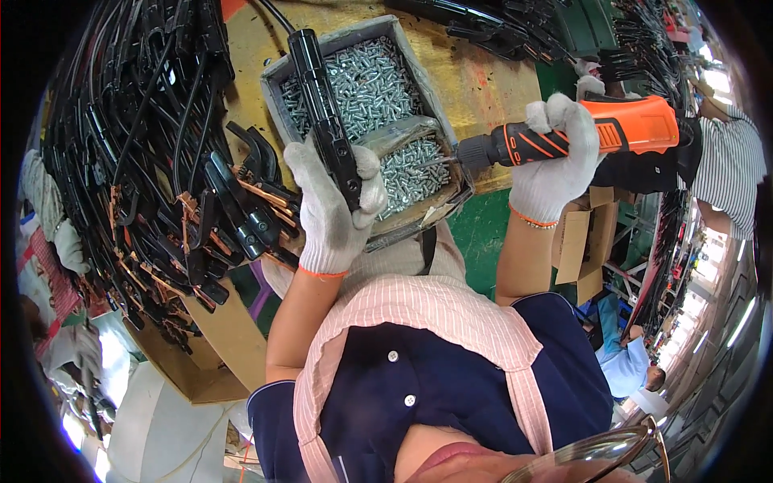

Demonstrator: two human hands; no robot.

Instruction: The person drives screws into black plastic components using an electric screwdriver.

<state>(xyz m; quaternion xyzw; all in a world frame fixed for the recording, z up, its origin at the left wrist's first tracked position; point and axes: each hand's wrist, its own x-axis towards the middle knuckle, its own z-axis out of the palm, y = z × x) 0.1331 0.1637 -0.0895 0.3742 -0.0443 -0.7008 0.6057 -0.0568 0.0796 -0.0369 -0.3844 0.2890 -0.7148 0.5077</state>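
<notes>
My left hand [328, 211], in a white knit glove, is closed round the lower end of a black tubular handle [320, 101] with screw holes along it. The handle stands out over a grey box [441, 113] of small silver screws [372, 84], and a black cable leaves its far end. In my gloved right hand [551, 165] is an orange and black power screwdriver [636, 125]. Its chuck points left and its thin bit [435, 163] lies over the smaller tray of screws [407, 179] at the box's near end, apart from the handle.
A large heap of black handles [173, 153] with cables and copper-coloured parts fills the left. More black handles [491, 28] lie at the far edge of the yellow worktop [491, 88]. Cardboard boxes [581, 241] stand at right and below the heap. Other people [725, 157] are at right.
</notes>
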